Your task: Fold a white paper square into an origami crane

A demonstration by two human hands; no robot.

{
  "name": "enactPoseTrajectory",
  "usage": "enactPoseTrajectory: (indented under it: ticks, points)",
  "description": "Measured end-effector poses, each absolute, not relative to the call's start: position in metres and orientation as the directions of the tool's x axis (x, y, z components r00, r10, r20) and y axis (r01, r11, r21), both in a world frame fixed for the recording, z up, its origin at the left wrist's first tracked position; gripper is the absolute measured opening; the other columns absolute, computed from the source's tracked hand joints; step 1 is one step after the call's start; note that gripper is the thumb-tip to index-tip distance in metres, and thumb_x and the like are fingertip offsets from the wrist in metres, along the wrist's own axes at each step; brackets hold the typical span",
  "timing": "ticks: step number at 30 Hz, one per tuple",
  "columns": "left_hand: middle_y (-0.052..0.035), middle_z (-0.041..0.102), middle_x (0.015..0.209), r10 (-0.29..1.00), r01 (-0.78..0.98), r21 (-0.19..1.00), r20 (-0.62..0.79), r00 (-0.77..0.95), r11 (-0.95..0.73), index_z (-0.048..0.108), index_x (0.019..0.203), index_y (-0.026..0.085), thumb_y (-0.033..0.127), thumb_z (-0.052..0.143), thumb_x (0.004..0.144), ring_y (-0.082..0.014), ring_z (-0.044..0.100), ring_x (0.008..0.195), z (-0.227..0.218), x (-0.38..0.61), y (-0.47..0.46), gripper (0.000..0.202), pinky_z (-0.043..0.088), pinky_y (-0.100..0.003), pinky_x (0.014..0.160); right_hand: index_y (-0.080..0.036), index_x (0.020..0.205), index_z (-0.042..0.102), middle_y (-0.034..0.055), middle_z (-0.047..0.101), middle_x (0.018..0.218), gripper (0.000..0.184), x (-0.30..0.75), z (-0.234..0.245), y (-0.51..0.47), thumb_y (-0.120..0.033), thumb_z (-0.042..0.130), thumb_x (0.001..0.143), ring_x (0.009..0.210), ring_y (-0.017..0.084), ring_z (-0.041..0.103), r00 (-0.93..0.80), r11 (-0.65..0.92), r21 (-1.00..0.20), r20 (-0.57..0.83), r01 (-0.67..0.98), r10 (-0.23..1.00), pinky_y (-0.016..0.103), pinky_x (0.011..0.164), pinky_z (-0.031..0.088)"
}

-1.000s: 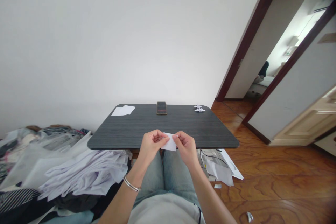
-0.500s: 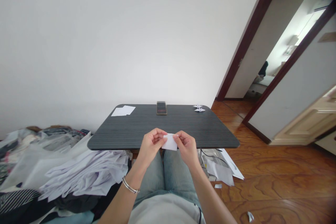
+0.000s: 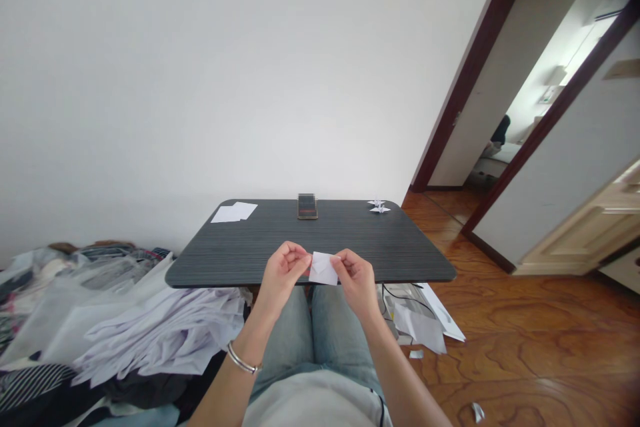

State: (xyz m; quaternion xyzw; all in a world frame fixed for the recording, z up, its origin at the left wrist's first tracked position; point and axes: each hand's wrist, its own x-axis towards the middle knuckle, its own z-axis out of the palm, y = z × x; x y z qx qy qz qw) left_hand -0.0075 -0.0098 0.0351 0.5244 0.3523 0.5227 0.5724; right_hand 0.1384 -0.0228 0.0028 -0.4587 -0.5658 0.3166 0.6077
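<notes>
A small white square of folded paper (image 3: 324, 271) is held over the near edge of the table, with faint creases on its face. My right hand (image 3: 354, 275) pinches its right side between thumb and fingers. At the paper's upper left edge are the pinched fingertips of my left hand (image 3: 286, 273); how much of the edge lies between them is hard to see. Two white paper cranes (image 3: 380, 209) rest at the table's far right corner. Loose white sheets of paper (image 3: 227, 214) lie overlapping at the far left.
The dark table (image 3: 270, 233) stands against a white wall. A phone (image 3: 307, 207) leans upright at its back middle. Heaped clothes (image 3: 165, 333) are at the left. Papers (image 3: 420, 327) and cables lie below the table on the right, with paper scraps (image 3: 478, 411) on the wooden floor.
My left hand has shifted slightly left, its fingertips going from over the paper's face to its left edge. More of the paper now shows. The right hand keeps its pinch.
</notes>
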Motion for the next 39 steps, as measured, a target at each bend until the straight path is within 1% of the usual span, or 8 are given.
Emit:
enactPoseTrajectory:
  ticks: [2, 7, 14, 20, 26, 33, 37, 39]
  points:
    - [0.0021, 0.061, 0.064, 0.97, -0.195, 0.974, 0.151, 0.193, -0.113, 0.047, 0.075, 0.016, 0.024, 0.072, 0.061, -0.0102, 0.057, 0.059, 0.033, -0.003, -0.009, 0.029, 0.043, -0.021, 0.058, -0.017, 0.064, 0.05, -0.0038, 0.042, 0.052, 0.026, 0.137, 0.002, -0.023, -0.035, 0.051, 0.082, 0.048, 0.009, 0.035, 0.152, 0.385, -0.91, 0.407, 0.152, 0.901, 0.021, 0.045, 0.026]
    - [0.0049, 0.057, 0.058, 0.971, -0.163, 0.983, 0.118, 0.21, -0.084, 0.043, 0.075, 0.018, 0.027, 0.072, 0.061, -0.0081, 0.052, 0.052, 0.03, 0.008, -0.008, 0.033, 0.039, -0.019, 0.052, -0.017, 0.062, 0.049, -0.0038, 0.042, 0.052, 0.025, 0.134, 0.001, -0.024, -0.034, 0.05, 0.082, 0.048, 0.009, 0.036, 0.138, 0.38, -0.914, 0.398, 0.141, 0.907, 0.021, 0.045, 0.026]
    - [0.0052, 0.056, 0.059, 0.963, -0.173, 0.983, 0.11, 0.244, -0.069, 0.043, 0.077, 0.018, 0.027, 0.071, 0.062, -0.0079, 0.051, 0.052, 0.034, 0.009, -0.009, 0.033, 0.038, -0.019, 0.052, -0.018, 0.06, 0.046, -0.0049, 0.037, 0.051, 0.026, 0.134, 0.003, -0.026, -0.032, 0.05, 0.082, 0.048, 0.009, 0.033, 0.137, 0.398, -0.897, 0.426, 0.193, 0.894, 0.021, 0.045, 0.025]
    - [0.0037, 0.06, 0.061, 0.953, -0.202, 0.978, 0.105, 0.282, -0.048, 0.045, 0.079, 0.016, 0.023, 0.071, 0.061, -0.0074, 0.052, 0.054, 0.032, 0.002, -0.005, 0.033, 0.038, -0.018, 0.053, -0.018, 0.06, 0.045, -0.0047, 0.038, 0.051, 0.028, 0.136, 0.002, -0.024, -0.034, 0.049, 0.083, 0.048, 0.009, 0.034, 0.128, 0.389, -0.906, 0.411, 0.169, 0.902, 0.021, 0.045, 0.025]
    - [0.0019, 0.064, 0.062, 0.949, -0.201, 0.98, 0.048, 0.313, 0.017, 0.049, 0.084, 0.015, 0.023, 0.074, 0.06, -0.0102, 0.058, 0.055, 0.035, -0.008, -0.005, 0.036, 0.043, -0.022, 0.059, -0.018, 0.06, 0.047, -0.0044, 0.039, 0.051, 0.03, 0.139, 0.001, -0.021, -0.038, 0.051, 0.081, 0.048, 0.009, 0.034, 0.137, 0.384, -0.913, 0.401, 0.135, 0.906, 0.021, 0.045, 0.026]
    - [-0.0043, 0.069, 0.073, 0.93, -0.207, 0.975, -0.005, 0.367, 0.087, 0.054, 0.096, 0.012, 0.021, 0.073, 0.062, -0.0136, 0.064, 0.064, 0.037, -0.013, -0.007, 0.04, 0.047, -0.024, 0.065, -0.018, 0.059, 0.046, -0.0045, 0.039, 0.05, 0.03, 0.141, -0.002, -0.019, -0.038, 0.051, 0.08, 0.048, 0.01, 0.034, 0.14, 0.369, -0.92, 0.385, 0.131, 0.912, 0.021, 0.045, 0.027]
    - [-0.008, 0.071, 0.08, 0.928, -0.246, 0.965, 0.014, 0.373, 0.084, 0.054, 0.1, 0.012, 0.021, 0.071, 0.064, -0.0176, 0.066, 0.073, 0.035, -0.015, -0.006, 0.041, 0.049, -0.03, 0.073, -0.018, 0.059, 0.047, -0.0042, 0.04, 0.05, 0.03, 0.143, -0.003, -0.018, -0.039, 0.051, 0.081, 0.048, 0.01, 0.035, 0.148, 0.369, -0.917, 0.389, 0.15, 0.909, 0.021, 0.045, 0.027]
    - [-0.0082, 0.07, 0.08, 0.933, -0.267, 0.962, 0.039, 0.356, 0.061, 0.053, 0.101, 0.012, 0.025, 0.07, 0.066, -0.0183, 0.066, 0.074, 0.034, -0.015, -0.005, 0.041, 0.049, -0.032, 0.074, -0.018, 0.06, 0.047, -0.0041, 0.04, 0.051, 0.03, 0.142, -0.003, -0.019, -0.04, 0.051, 0.08, 0.048, 0.01, 0.036, 0.153, 0.371, -0.916, 0.393, 0.153, 0.907, 0.021, 0.044, 0.027]
